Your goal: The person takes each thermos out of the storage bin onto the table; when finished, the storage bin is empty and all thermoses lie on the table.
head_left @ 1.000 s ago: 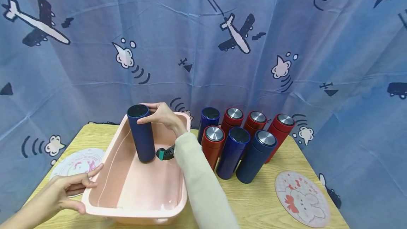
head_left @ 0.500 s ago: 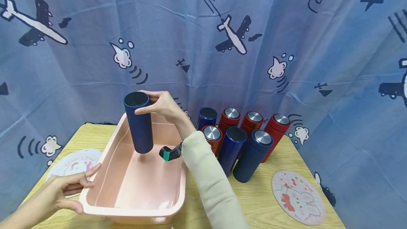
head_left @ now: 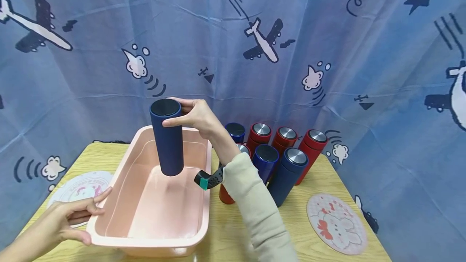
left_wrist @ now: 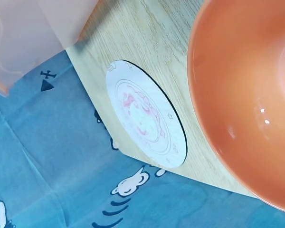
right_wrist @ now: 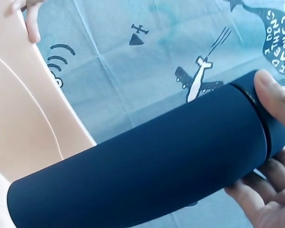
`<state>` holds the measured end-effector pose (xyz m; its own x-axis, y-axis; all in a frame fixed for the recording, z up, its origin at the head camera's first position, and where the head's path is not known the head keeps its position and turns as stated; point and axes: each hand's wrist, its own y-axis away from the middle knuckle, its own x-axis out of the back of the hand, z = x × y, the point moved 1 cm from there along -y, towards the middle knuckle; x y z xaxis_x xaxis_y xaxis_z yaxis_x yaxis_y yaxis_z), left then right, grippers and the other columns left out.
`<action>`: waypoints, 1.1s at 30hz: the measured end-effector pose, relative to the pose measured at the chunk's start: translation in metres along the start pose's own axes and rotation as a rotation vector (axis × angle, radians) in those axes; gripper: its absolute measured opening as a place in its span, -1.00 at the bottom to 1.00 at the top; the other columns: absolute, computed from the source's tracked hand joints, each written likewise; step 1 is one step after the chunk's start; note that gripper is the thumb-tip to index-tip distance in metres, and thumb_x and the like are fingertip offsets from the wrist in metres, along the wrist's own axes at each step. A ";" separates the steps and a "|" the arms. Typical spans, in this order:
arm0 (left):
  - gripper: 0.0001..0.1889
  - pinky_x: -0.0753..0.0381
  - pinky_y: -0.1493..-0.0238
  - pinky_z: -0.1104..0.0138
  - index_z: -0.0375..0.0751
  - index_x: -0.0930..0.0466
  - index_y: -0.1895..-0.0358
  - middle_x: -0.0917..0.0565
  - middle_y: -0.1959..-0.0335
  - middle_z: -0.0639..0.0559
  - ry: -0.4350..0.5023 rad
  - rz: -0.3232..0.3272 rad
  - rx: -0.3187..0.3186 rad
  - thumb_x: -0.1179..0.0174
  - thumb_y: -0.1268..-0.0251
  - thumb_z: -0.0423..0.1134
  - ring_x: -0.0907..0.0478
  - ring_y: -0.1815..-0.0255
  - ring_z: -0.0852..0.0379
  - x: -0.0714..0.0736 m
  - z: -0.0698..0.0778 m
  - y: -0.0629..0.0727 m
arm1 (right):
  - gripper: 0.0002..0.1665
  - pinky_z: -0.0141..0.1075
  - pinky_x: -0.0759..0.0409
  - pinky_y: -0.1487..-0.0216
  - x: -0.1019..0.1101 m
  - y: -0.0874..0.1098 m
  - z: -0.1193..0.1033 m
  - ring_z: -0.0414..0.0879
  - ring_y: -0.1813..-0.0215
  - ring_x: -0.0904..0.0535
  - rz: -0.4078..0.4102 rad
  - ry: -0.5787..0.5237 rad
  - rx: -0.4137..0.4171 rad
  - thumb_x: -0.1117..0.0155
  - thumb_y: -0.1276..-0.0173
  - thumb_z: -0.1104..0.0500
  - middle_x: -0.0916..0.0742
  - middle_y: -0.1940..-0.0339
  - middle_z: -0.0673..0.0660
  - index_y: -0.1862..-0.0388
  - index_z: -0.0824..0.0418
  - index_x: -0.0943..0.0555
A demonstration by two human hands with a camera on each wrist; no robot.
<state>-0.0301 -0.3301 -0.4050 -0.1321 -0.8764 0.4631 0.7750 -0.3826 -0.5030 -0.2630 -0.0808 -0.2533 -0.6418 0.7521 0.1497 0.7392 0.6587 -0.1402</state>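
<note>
My right hand [head_left: 200, 117] grips a navy thermos flask [head_left: 168, 144] near its black-topped cap. Upright, the flask hangs inside the pink plastic basin [head_left: 153, 242], its base over the basin floor. Across the right wrist view the same flask lies slantwise, thumb on one side of the cap and fingers on the other. My left hand [head_left: 69, 219] holds the basin's rim at the near left corner, thumb below and fingers along the side; in the right wrist view, fingers [right_wrist: 33, 23] of it show at the top left. The left wrist view does not show that hand.
Right of the basin stand several red and blue flasks [head_left: 289, 173], partly behind the right sleeve. A round rabbit mat [head_left: 338, 225] lies front right, another round mat [head_left: 81, 189] at left. The left wrist view has an orange bowl [left_wrist: 228, 118]. A curtain [head_left: 218, 51] hangs behind.
My right hand has lifted the flask up from the basin floor, then moved it slightly right. My left hand keeps its hold on the rim. The head view has shifted a little.
</note>
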 end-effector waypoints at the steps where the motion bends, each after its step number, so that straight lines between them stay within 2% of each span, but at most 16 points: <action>1: -0.46 -0.48 -0.01 0.66 -0.24 -0.57 0.08 -0.32 -0.38 0.23 0.001 -0.001 -0.009 -0.41 0.36 -0.51 -0.37 -0.23 0.43 0.000 0.000 0.000 | -0.32 -0.34 -0.62 -0.04 0.002 0.003 -0.002 -0.10 0.10 -0.69 0.003 0.000 0.000 -0.53 0.03 0.41 -0.75 0.11 0.17 -0.15 0.23 -0.60; 8: -0.51 -0.49 -0.03 0.62 -0.25 -0.53 0.09 -0.32 -0.38 0.19 0.052 -0.015 -0.032 -0.40 0.26 -0.45 -0.35 -0.27 0.40 0.000 -0.002 0.001 | -0.33 -0.29 -0.60 -0.07 0.015 0.024 -0.024 -0.08 0.09 -0.69 0.035 -0.012 -0.010 -0.51 -0.02 0.40 -0.74 0.07 0.18 -0.18 0.23 -0.58; 12: -0.49 -0.49 -0.03 0.63 -0.26 -0.54 0.07 -0.33 -0.38 0.18 0.043 -0.014 -0.041 -0.40 0.27 -0.44 -0.34 -0.28 0.39 0.001 -0.002 0.002 | -0.34 -0.27 -0.60 -0.08 0.023 0.036 -0.038 -0.05 0.09 -0.69 0.029 -0.023 0.039 -0.49 -0.02 0.43 -0.74 0.09 0.20 -0.18 0.26 -0.57; 16: -0.49 -0.50 -0.01 0.62 -0.24 -0.54 0.09 -0.34 -0.37 0.21 0.011 -0.012 -0.010 -0.40 0.29 -0.43 -0.38 -0.24 0.40 0.001 0.000 0.002 | -0.33 -0.25 -0.61 -0.08 0.032 0.047 -0.047 -0.02 0.10 -0.70 0.021 -0.045 0.091 -0.46 -0.01 0.48 -0.75 0.11 0.22 -0.17 0.30 -0.56; 19: -0.50 -0.51 0.00 0.62 -0.25 -0.54 0.09 -0.34 -0.37 0.21 0.029 -0.014 -0.001 -0.39 0.28 -0.46 -0.38 -0.23 0.39 0.001 0.001 0.002 | -0.34 -0.24 -0.58 -0.12 0.038 0.055 -0.052 -0.01 0.10 -0.70 0.012 -0.054 0.116 -0.44 -0.01 0.49 -0.75 0.13 0.22 -0.17 0.30 -0.57; 23: -0.53 -0.48 -0.04 0.63 -0.30 -0.53 0.08 -0.33 -0.38 0.14 0.071 -0.014 -0.046 -0.38 0.21 -0.45 -0.36 -0.26 0.37 0.001 -0.001 0.001 | -0.34 -0.21 -0.54 -0.19 0.047 0.066 -0.057 0.01 0.08 -0.70 -0.002 -0.051 0.130 -0.41 -0.04 0.50 -0.75 0.13 0.23 -0.19 0.31 -0.55; 26: -0.54 -0.46 -0.06 0.63 -0.31 -0.53 0.08 -0.33 -0.38 0.12 0.067 -0.014 -0.067 -0.38 0.19 -0.42 -0.36 -0.27 0.36 0.001 -0.002 0.000 | -0.33 -0.18 -0.54 -0.20 0.055 0.074 -0.059 0.03 0.06 -0.69 -0.004 -0.038 0.131 -0.38 -0.06 0.50 -0.74 0.12 0.23 -0.22 0.31 -0.53; 33: -0.50 -0.49 -0.05 0.60 -0.27 -0.52 0.10 -0.33 -0.38 0.17 0.041 -0.026 -0.018 -0.39 0.28 -0.47 -0.35 -0.27 0.37 0.002 -0.001 0.000 | -0.32 -0.10 -0.59 -0.13 0.073 0.093 -0.063 0.06 0.05 -0.69 0.003 -0.025 0.136 -0.33 -0.08 0.53 -0.73 0.09 0.24 -0.25 0.35 -0.49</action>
<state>-0.0310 -0.3316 -0.4047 -0.1777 -0.8769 0.4466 0.7594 -0.4108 -0.5045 -0.2285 0.0343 -0.1935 -0.6460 0.7531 0.1246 0.7076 0.6520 -0.2725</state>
